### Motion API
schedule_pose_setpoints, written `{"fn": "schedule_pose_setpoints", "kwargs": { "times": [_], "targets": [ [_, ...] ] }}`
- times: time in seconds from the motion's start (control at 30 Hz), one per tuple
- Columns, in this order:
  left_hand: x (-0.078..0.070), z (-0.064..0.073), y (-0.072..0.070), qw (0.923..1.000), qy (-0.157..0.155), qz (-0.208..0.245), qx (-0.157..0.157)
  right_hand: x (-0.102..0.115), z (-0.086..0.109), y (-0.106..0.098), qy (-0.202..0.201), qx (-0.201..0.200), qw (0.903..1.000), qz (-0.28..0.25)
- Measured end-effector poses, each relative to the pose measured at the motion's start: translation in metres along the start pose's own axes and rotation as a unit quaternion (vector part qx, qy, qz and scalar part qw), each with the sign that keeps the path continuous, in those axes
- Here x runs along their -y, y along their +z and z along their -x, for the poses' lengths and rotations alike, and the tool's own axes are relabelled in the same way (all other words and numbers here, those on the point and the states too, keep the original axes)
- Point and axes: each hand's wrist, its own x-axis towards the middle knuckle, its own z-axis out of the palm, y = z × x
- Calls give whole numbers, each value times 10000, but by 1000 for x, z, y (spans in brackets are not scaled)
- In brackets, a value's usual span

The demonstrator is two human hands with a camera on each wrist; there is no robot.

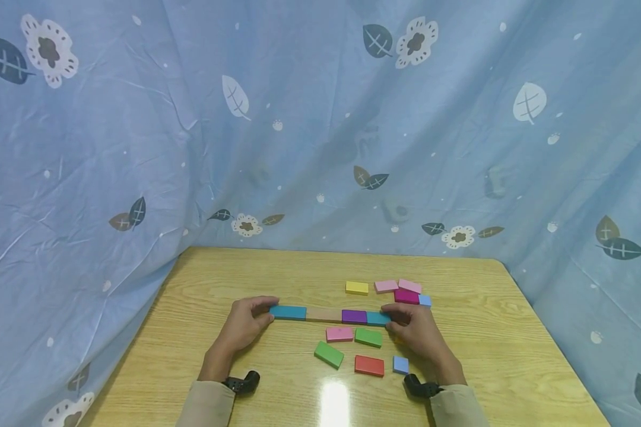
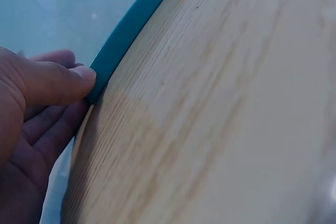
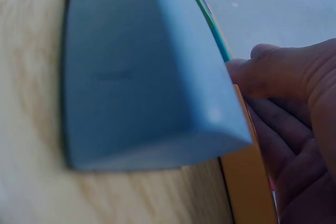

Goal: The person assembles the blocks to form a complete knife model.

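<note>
A straight row of flat blocks lies across the table: a teal block (image 1: 288, 312) at the left end, a natural wood block (image 1: 323, 315), a purple block (image 1: 354, 316) and another teal block (image 1: 378, 319) at the right end. My left hand (image 1: 244, 323) pinches the left teal block's outer end; the left wrist view shows the thumb (image 2: 79, 80) on its near side. At the other end, my right hand (image 1: 419, 332) pinches the right teal block between thumb and fingers. An orange block (image 3: 251, 182) sits by this hand, mostly hidden in the head view.
Nearer me lie a pink block (image 1: 339, 334), green blocks (image 1: 368, 337), a red block (image 1: 370, 366) and a light blue block (image 1: 400, 365). Behind the row are a yellow block (image 1: 357, 288), pink blocks (image 1: 386, 286) and a magenta block (image 1: 406, 296). A blue curtain (image 1: 320, 118) hangs behind the table.
</note>
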Motion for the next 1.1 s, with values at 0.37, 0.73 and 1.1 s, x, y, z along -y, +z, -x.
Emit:
{"fn": "schedule_pose_setpoints", "kwargs": {
  "times": [0.37, 0.73, 1.1],
  "targets": [
    [-5, -3, 2, 10000, 80, -59, -13, -2, 2, -1, 45, -65, 9998, 174],
    [-8, -4, 4, 9996, 105, -248, -83, -2, 4, -1, 14, -60, 9999, 99],
    [-6, -3, 1, 9999, -3, -109, -58, -13, -1, -22, -284, -422, 9981, -347]
  ]
}}
